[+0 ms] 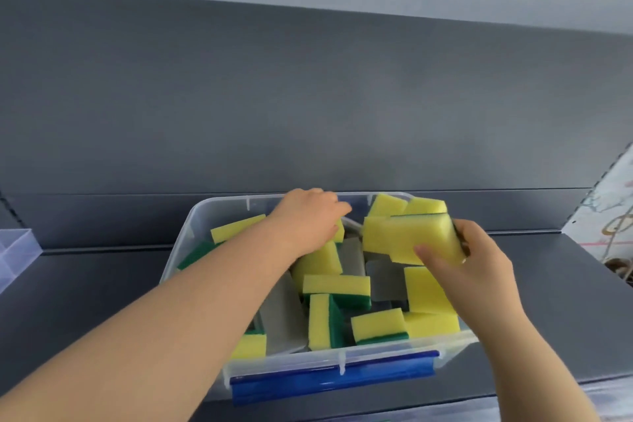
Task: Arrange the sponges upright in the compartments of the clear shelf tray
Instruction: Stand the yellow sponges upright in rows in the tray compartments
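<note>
The left forearm stretches over the grey shelf (102, 284) and the clear bin (191, 233). The left hand (308, 216) dips among the loose sponges (337, 286) inside; I cannot tell its grip. The right hand (472, 267) pinches a raised sponge (411, 236) over the bin's far right corner. The clear tray (17, 250) sits far left.

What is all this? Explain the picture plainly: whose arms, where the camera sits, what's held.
No machine here: a person's two bare arms, filmed by one camera worn on the head, looking forward and down. On a dark shelf stands a clear bin full of loose yellow-green sponges and grey pads. The right hand holds one sponge above the bin. The left hand reaches in; whether it holds anything is hidden. A clear tray shows at the far left.
</note>
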Action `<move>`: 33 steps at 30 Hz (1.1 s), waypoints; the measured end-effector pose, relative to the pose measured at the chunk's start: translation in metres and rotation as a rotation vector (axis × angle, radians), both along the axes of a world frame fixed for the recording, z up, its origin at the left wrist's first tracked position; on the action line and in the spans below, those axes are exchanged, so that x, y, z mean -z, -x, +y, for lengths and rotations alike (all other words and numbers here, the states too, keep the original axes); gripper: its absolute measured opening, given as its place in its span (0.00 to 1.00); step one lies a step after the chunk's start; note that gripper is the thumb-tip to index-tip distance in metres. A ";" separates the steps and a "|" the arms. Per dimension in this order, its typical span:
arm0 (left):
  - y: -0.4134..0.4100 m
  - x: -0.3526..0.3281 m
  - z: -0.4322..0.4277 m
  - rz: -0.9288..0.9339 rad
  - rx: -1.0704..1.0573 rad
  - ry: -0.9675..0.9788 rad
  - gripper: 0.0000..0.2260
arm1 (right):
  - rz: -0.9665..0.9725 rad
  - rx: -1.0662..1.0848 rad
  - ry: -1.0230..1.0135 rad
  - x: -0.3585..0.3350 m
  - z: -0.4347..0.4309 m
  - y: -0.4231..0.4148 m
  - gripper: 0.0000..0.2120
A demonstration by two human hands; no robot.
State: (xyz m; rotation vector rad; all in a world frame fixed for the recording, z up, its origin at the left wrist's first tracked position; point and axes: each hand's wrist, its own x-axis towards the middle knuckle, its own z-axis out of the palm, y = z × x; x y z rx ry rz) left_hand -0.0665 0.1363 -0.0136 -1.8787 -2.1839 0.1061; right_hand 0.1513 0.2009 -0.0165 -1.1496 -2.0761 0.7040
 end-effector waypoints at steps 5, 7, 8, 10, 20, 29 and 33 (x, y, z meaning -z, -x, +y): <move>-0.028 0.003 0.050 -0.008 0.148 0.033 0.20 | -0.019 0.070 -0.041 0.009 -0.003 -0.018 0.20; -0.037 0.004 0.062 -0.034 0.203 0.072 0.23 | -0.029 0.086 -0.052 0.012 -0.003 -0.023 0.19; -0.042 0.004 0.067 -0.053 0.227 0.078 0.25 | -0.030 0.091 -0.054 0.013 -0.003 -0.026 0.19; -0.051 0.005 0.074 -0.085 0.270 0.062 0.26 | -0.021 0.099 -0.048 0.016 -0.003 -0.029 0.19; -0.035 -0.015 0.036 -0.440 0.070 -0.106 0.18 | 0.092 0.003 -0.019 0.016 -0.006 -0.029 0.19; -0.048 -0.038 -0.100 -0.432 -0.126 -0.557 0.19 | 0.103 -0.208 -0.096 0.011 -0.023 -0.006 0.17; -0.046 -0.015 -0.129 -0.219 -0.124 -0.581 0.15 | 0.070 -0.306 -0.170 0.015 -0.036 0.012 0.19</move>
